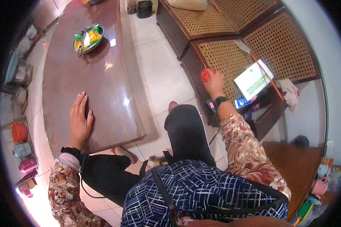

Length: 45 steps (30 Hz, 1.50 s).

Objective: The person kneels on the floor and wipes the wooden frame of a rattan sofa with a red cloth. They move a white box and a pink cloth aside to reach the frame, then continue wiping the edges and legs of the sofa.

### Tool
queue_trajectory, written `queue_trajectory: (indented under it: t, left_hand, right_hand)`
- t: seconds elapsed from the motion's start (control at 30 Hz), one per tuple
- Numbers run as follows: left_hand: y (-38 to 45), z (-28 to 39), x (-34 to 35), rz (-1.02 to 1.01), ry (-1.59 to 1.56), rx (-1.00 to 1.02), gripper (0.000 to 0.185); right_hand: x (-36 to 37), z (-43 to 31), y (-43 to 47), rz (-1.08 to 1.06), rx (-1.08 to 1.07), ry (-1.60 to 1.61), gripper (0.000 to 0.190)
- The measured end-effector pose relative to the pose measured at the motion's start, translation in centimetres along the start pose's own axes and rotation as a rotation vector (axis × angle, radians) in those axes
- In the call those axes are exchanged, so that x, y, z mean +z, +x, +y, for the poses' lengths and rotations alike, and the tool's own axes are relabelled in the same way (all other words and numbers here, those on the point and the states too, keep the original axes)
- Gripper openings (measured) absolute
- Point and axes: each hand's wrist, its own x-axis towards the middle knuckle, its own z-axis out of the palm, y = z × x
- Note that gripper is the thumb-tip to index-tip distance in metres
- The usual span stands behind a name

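Observation:
My left hand [81, 117] lies flat, palm down, on the glossy brown table [102, 85], with its fingers slightly apart and nothing in it. On the other side, my right hand [215, 82] grips a crumpled red bundle [207, 75] at the front edge of the cane-seat bench [221, 56]; what the bundle is made of is hard to tell. Beside that hand a white printed box or booklet [253, 81] rests on the bench, with a red-handled fly swatter [262, 69] across it. A blue and white packet [241, 102] lies near my right wrist.
A metal bowl [101, 37] with green and yellow packets and tongs stands at the table's far part. A pale cloth [290, 95] hangs at the bench's right end. Bright containers, one an orange bowl [19, 132], line the left side. A wooden surface [292, 170] is at my right.

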Motion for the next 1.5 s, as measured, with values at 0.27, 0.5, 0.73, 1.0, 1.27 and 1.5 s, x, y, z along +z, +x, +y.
queue_trajectory:
  t: [0.27,0.5,0.73,1.0,1.27,1.5]
  left_hand:
    - [-0.3,0.1,0.1,0.062,0.017,0.041,0.061]
    - [-0.3,-0.8,1.3,0.121,-0.056,0.075,0.062]
    - [-0.1,0.2,0.0,0.063,0.035,0.031,0.061]
    - [-0.3,0.6,-0.3,0.057,0.025,0.017,0.058]
    - [-0.7,-0.5,1.1,0.128,-0.044,0.058,0.059]
    - [-0.4,-0.6,1.3,0.086,-0.007,0.033,0.059]
  right_hand:
    - [-3.5,4.7,-14.6,-0.126,0.306,0.048,0.072]
    - [-1.9,5.6,-13.7,-0.058,0.381,0.061,0.054]
    - [0.3,3.2,-6.0,-0.081,0.311,-0.003,0.05]
    - [1.2,-0.4,0.3,-0.029,0.171,-0.019,0.056]
    - [-3.0,4.4,-11.3,-0.067,0.134,0.066,0.052]
    - [-1.0,6.0,-13.4,0.027,0.03,-0.026,0.048]
